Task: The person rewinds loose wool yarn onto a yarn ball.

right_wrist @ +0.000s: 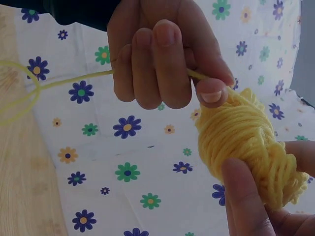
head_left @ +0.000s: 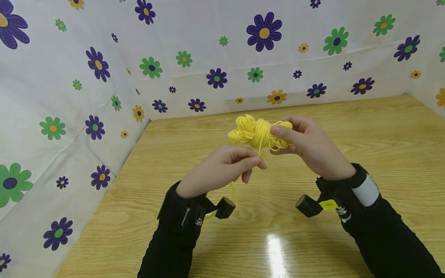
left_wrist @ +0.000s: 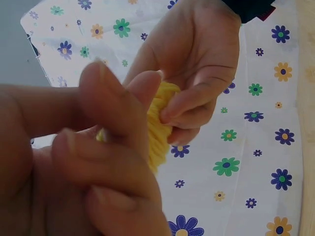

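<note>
A bundle of yellow yarn [head_left: 260,133], wrapped round its middle with loops at both ends, is held above the table. My right hand [head_left: 309,143] grips its right end between thumb and fingers. Just below and to the left, my left hand [head_left: 231,166] pinches the strand that leaves the bundle's middle. In the right wrist view, the yarn strand [right_wrist: 76,78] runs through the left hand [right_wrist: 157,64] and trails off in a loose loop. The left wrist view shows the yarn [left_wrist: 158,130] partly hidden behind the left fingers [left_wrist: 108,162].
The wooden table [head_left: 139,224] extends under both hands. A white cloth with flowers [head_left: 194,46] hangs behind it and along its left side. Black wrist cameras are strapped to both forearms, the left camera [head_left: 225,207] close to the dangling strand.
</note>
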Action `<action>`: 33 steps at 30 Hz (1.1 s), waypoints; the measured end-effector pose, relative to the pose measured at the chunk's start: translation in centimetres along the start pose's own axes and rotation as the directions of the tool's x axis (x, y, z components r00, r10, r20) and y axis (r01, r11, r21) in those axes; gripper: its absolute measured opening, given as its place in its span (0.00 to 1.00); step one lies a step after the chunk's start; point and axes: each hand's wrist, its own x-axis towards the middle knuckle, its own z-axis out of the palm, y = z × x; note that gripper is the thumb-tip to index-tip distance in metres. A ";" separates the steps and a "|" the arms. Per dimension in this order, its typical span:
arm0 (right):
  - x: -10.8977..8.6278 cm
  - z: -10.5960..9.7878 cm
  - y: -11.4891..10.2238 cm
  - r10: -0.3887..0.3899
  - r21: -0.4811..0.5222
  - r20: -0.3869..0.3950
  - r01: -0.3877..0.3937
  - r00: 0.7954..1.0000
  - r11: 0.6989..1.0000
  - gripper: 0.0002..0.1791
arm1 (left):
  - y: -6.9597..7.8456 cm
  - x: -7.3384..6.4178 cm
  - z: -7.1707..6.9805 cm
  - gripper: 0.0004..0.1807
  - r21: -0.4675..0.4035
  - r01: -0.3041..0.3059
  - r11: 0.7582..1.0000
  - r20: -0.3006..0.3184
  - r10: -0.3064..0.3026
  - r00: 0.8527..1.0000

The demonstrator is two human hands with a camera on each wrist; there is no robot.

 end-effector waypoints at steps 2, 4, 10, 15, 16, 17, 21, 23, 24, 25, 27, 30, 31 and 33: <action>0.0 0.0 0.0 -0.005 0.031 -0.003 0.005 1.000 0.999 0.16 | -0.1 0.1 0.0 0.15 0.000 0.013 1.000 0.001 -0.013 1.000; 0.0 -0.1 0.0 -0.008 0.054 -0.002 0.008 1.000 0.999 0.15 | -0.2 0.3 0.0 0.15 -0.004 0.026 1.000 0.005 -0.026 1.000; 0.0 -0.2 0.1 -0.012 0.084 0.004 0.012 1.000 0.996 0.15 | -0.7 0.7 -0.2 0.16 -0.028 0.050 0.998 0.007 -0.050 0.999; -0.1 -0.3 0.0 -0.024 0.105 0.007 0.023 1.000 0.994 0.13 | -1.2 1.1 -0.3 0.15 -0.039 0.039 0.998 0.002 -0.039 0.999; -0.1 -0.3 0.0 -0.026 0.111 0.007 0.026 1.000 0.994 0.12 | -1.4 1.1 -0.3 0.15 -0.045 0.036 0.998 0.001 -0.036 0.999; -0.2 -0.3 0.0 -0.029 0.115 0.008 0.028 1.000 0.993 0.11 | -1.5 1.2 -0.3 0.14 -0.054 0.034 0.998 0.000 -0.034 0.999; -0.2 -0.3 0.1 -0.029 0.135 0.013 0.027 0.999 0.990 0.09 | -1.8 1.3 -0.4 0.15 -0.093 0.035 0.995 -0.003 -0.036 0.999; -0.2 -0.3 0.1 -0.028 0.146 0.024 0.024 0.999 0.989 0.08 | -1.8 1.3 -0.4 0.15 -0.099 0.037 0.994 -0.006 -0.037 0.999; -0.2 -0.3 0.1 -0.028 0.154 0.031 0.023 0.999 0.988 0.08 | -1.8 1.3 -0.4 0.16 -0.098 0.038 0.994 -0.007 -0.039 0.999; -0.2 -0.3 0.2 -0.030 0.159 0.040 0.023 0.999 0.987 0.08 | -1.8 1.3 -0.4 0.16 -0.092 0.040 0.995 -0.008 -0.040 0.999; -0.3 -0.3 0.2 -0.033 0.160 0.062 0.023 0.998 0.987 0.09 | -1.7 1.3 -0.4 0.14 -0.069 0.044 0.997 -0.013 -0.045 0.999; -0.3 -0.4 0.2 -0.045 0.150 0.109 0.028 0.993 0.988 0.10 | -1.8 1.2 -0.5 0.10 -0.041 0.067 0.997 -0.026 -0.068 0.997; -0.3 -0.4 0.2 -0.047 0.142 0.126 0.029 0.991 0.989 0.10 | -1.8 1.2 -0.6 0.09 -0.036 0.079 0.996 -0.030 -0.080 0.996; -0.4 -0.4 0.2 -0.056 0.129 0.162 0.035 0.985 0.991 0.11 | -1.9 1.1 -0.7 0.07 -0.039 0.116 0.992 -0.039 -0.117 0.992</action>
